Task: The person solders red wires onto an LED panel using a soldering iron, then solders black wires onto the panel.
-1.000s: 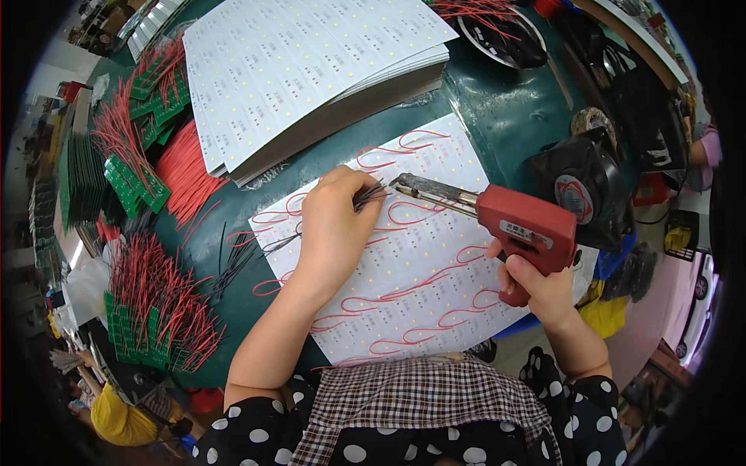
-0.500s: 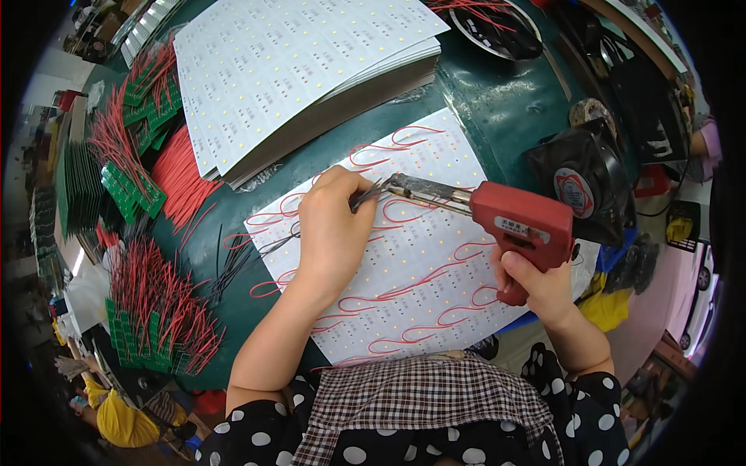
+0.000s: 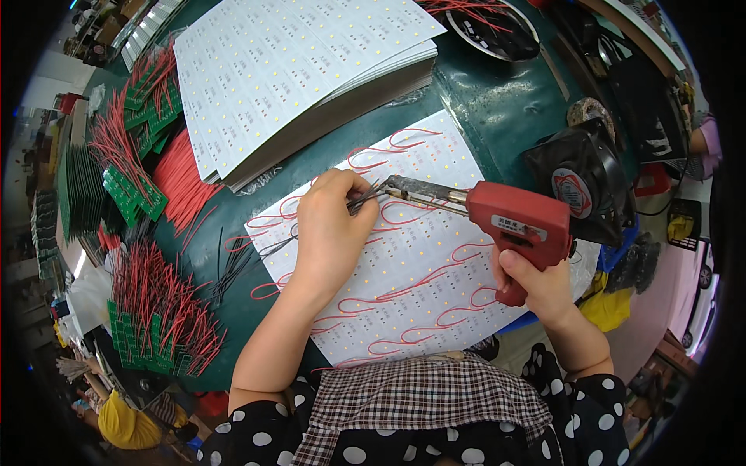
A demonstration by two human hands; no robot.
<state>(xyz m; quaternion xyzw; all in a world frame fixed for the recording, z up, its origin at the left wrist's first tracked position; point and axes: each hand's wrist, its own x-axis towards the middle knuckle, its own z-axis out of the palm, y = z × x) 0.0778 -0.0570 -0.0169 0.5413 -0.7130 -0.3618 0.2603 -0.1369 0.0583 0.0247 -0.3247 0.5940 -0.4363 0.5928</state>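
Pinching a thin bunch of black wires (image 3: 364, 200), the L hand (image 3: 332, 210) is hanging or resting over the upper L part of the white sheet (image 3: 365, 264); I cannot tell if it is touching it. Its fingers are bending inward and pressing the wires btwn them, w/ the ends sticking out to the R. Some black lengths are also showing on the L side of this hand.

The R hand (image 3: 536, 287) is closing around the handle of a red solder gun (image 3: 517, 221), w/ the thumb lying on the near side. The gun is pointing to the L above the sheet, and its tip (image 3: 392, 185) is standing just beside the wire ends; contact is too small to tell.

On the sheet, red wires (image 3: 412, 292) are lying in loops, in approx. slanting rows. Behind it, a thick stack (image 3: 303, 78) of similar sheets w/ yellow dots is standing on the green table (image 3: 497, 93).

On the L side, green boards (image 3: 132, 194) are lying w/ red wires on them, and next to them a red bundle (image 3: 184, 179) is spreading out. Nearer, more boards (image 3: 151, 346) are carrying red & dark wires. Loose black strands (image 3: 229, 272) are lying btwn these and the sheet.

On the R, a black fan (image 3: 579, 186) is standing near the gun. A checked apron (image 3: 435, 392) is covering the person's lap, and a co-worker in yellow (image 3: 128, 423) is showing at lower L, well apart.
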